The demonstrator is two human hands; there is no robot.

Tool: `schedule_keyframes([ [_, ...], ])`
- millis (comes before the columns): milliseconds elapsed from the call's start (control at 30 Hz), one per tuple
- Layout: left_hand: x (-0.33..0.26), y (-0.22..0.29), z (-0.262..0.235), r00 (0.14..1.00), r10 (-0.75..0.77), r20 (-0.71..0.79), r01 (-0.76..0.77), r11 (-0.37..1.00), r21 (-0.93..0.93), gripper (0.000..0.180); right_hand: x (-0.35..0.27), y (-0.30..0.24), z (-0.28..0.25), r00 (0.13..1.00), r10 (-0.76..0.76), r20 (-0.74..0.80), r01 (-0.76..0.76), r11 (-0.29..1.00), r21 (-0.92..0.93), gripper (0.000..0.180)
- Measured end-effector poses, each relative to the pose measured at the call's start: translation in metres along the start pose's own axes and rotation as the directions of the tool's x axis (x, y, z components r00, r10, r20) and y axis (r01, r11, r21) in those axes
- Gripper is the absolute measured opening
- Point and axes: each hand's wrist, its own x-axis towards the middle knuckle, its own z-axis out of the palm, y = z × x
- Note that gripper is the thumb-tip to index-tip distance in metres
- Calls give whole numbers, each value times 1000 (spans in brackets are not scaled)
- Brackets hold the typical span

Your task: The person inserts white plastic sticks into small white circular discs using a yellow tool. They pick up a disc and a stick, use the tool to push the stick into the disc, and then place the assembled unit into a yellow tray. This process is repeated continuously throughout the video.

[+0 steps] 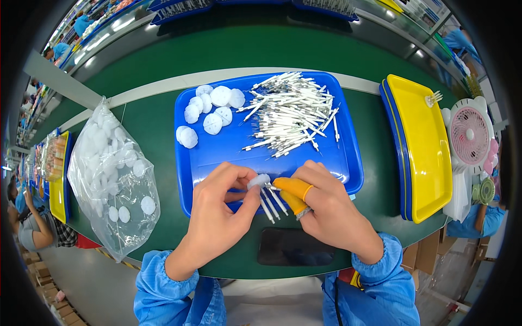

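Observation:
My left hand [218,211] pinches a small, round, whitish disc [259,180] between thumb and fingers. Several thin white sticks [275,204] hang down from it. At the disc's right side, my right hand [333,209], with yellow covers on two fingers, is closed around the end of a white stick; its fingertips partly hide that stick. Both hands are over the near edge of a blue tray [228,153]. Inside the tray, a heap of similar white sticks with thin dark wire-like ends [293,111] lies at the right, and loose whitish discs [212,124] lie at the left.
Left of the tray rests a clear plastic bag [87,179] of whitish discs. A black phone [296,246] lies at the near table edge. Stacked yellow and blue trays [427,157] and a pink-and-white fan [470,136] stand at the right. Other people sit farther off.

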Motion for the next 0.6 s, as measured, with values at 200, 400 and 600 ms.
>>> schedule_keyframes([
  [200, -1, 3, 1, 999, -28, -25, 29, 999, 15, 12, 3, 2, 1, 1000, 8, 15, -7, 996, -93, 48],
  [400, -2, 3, 7, 996, 69, -50, -64, 993, 100, 13, 2, -3, 12, 1000, -21, 13, 22, 997, -70, 39],
  [600, -6, 2, 8, 982, 173, -82, -155, 971, 183, 17, 0, -10, 19, 994, 34, -107, -27, 997, 66, 36],
])
